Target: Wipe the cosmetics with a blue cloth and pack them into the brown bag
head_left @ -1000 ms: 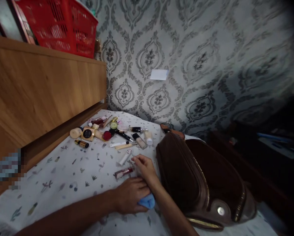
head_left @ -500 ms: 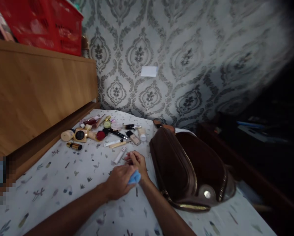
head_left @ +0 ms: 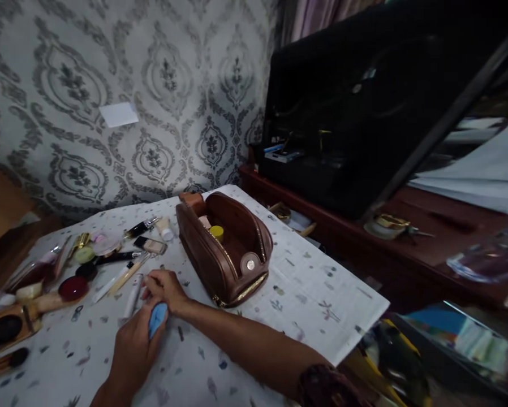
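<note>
My left hand (head_left: 134, 345) is closed around a small, soft-looking blue thing (head_left: 158, 320), perhaps a cloth or sponge, which bulges out by the thumb. Just beyond it, my right hand (head_left: 166, 288) has its fingers bent inward; whatever they may hold is hidden. A white tube (head_left: 132, 295) lies on the patterned tablecloth (head_left: 203, 350) at my left hand's far side. Right of both hands stands a brown leather bag (head_left: 203, 257), unzipped, with a yellow-lidded jar (head_left: 216, 233) inside.
Makeup items spread over the left of the table, among them a red round compact (head_left: 73, 288), a foundation bottle (head_left: 150, 245), a cream tube (head_left: 164, 229) and a brush (head_left: 8, 362). A large black screen (head_left: 330, 130) stands on a dark red cabinet (head_left: 427, 226) at the right.
The view has swung to the right, so the bag and hands appear further left and the black screen shows. The blue thing is still in my left hand.
</note>
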Demonstrator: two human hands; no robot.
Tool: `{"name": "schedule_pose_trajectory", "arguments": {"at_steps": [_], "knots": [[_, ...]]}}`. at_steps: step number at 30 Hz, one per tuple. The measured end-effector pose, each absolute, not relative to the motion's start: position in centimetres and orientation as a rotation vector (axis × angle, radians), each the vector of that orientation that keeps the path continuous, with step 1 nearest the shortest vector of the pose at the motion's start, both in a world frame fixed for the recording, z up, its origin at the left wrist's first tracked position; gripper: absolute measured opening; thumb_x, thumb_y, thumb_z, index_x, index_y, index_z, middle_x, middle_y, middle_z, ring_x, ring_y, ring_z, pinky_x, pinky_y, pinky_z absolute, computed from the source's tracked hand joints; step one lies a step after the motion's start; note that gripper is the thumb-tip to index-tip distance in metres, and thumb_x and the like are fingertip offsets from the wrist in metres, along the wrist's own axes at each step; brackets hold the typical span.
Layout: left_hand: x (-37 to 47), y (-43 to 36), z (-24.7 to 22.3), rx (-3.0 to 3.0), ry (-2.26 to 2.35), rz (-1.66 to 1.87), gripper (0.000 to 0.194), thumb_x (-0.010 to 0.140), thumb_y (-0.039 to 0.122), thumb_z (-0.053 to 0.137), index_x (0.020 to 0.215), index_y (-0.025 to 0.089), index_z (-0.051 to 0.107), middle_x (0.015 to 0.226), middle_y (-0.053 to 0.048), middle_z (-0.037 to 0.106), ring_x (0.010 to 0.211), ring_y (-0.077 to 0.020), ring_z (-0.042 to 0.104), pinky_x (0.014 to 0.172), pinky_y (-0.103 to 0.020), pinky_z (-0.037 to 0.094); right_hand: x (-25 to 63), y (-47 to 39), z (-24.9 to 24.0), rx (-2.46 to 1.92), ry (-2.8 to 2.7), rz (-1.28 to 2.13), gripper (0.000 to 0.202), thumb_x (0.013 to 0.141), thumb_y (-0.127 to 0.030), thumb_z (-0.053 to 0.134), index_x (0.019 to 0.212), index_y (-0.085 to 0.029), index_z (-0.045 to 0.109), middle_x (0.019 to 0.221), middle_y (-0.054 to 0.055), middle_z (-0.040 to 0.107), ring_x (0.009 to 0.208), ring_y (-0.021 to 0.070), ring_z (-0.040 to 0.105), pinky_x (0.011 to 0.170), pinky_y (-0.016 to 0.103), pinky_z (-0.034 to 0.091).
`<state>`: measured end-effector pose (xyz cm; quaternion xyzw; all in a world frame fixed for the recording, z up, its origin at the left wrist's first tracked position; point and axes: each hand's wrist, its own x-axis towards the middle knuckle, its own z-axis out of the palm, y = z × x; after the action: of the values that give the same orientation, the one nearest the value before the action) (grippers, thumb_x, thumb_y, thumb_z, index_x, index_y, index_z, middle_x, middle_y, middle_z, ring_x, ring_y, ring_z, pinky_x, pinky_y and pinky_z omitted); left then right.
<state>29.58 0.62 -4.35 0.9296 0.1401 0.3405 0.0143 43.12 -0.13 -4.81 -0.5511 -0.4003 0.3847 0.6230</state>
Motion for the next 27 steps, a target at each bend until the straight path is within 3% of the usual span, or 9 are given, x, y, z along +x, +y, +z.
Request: {"name": "schedule_pose_trajectory", "arguments": {"at_steps": [10, 15, 19, 25, 27], "knots": [[30.0, 0.4, -4.3, 2.891, 0.522, 1.072, 0.039, 0.099, 0.049, 0.038, 0.117, 0.018, 0.053, 0.099, -0.011, 0.076, 0.073, -0.0233, 0.076, 0.058, -0.029, 0.057, 43.3, -0.2, -4.9, -1.269, -0.963, 0.826, 0.022, 0.088, -0.02, 0.051, 0.067, -0.019, 0.059, 0.061, -0.004, 0.057, 0.06, 0.0121, 0.055, 0.061, 0.021, 0.041], [30.6, 0.4, -2.8, 2.917, 0.458, 1.038, 0.027, 0.099, 0.042, 0.041, 0.107, 0.022, 0.057, 0.08, -0.002, 0.075, 0.06, -0.0188, 0.072, 0.055, -0.025, 0.053, 43.4, 0.0, -5.0, -1.268, -0.967, 0.796, 0.022, 0.086, -0.017, 0.051, 0.065, -0.018, 0.057, 0.059, -0.005, 0.055, 0.061, 0.0118, 0.052, 0.058, 0.021, 0.038], [31.5, 1.0, -1.7, 2.932, 0.438, 1.083, 0.028, 0.098, 0.044, 0.044, 0.093, 0.022, 0.06, 0.064, 0.001, 0.068, 0.054, -0.0174, 0.067, 0.052, -0.024, 0.049, 43.5, 0.2, -5.2, -1.274, -0.981, 0.778, 0.024, 0.084, -0.021, 0.054, 0.06, -0.018, 0.052, 0.056, -0.006, 0.044, 0.062, 0.0112, 0.045, 0.056, 0.021, 0.033], [32.6, 1.4, -3.0, 2.697, 0.652, 1.115, 0.033, 0.096, 0.047, 0.045, 0.102, 0.019, 0.063, 0.089, -0.006, 0.076, 0.075, -0.021, 0.074, 0.065, -0.027, 0.056, 43.7, 0.6, -5.6, -1.281, -0.964, 0.754, 0.031, 0.084, -0.026, 0.052, 0.054, -0.019, 0.044, 0.056, -0.005, 0.038, 0.06, 0.0109, 0.04, 0.055, 0.022, 0.031], [32.6, 1.4, -3.6, 2.653, 0.65, 1.105, 0.033, 0.096, 0.047, 0.046, 0.103, 0.019, 0.063, 0.088, -0.005, 0.076, 0.074, -0.0202, 0.074, 0.064, -0.027, 0.056, 43.7, 0.8, -5.7, -1.29, -0.954, 0.735, 0.03, 0.083, -0.025, 0.052, 0.055, -0.019, 0.045, 0.055, -0.005, 0.038, 0.061, 0.0112, 0.04, 0.055, 0.022, 0.031]]}}
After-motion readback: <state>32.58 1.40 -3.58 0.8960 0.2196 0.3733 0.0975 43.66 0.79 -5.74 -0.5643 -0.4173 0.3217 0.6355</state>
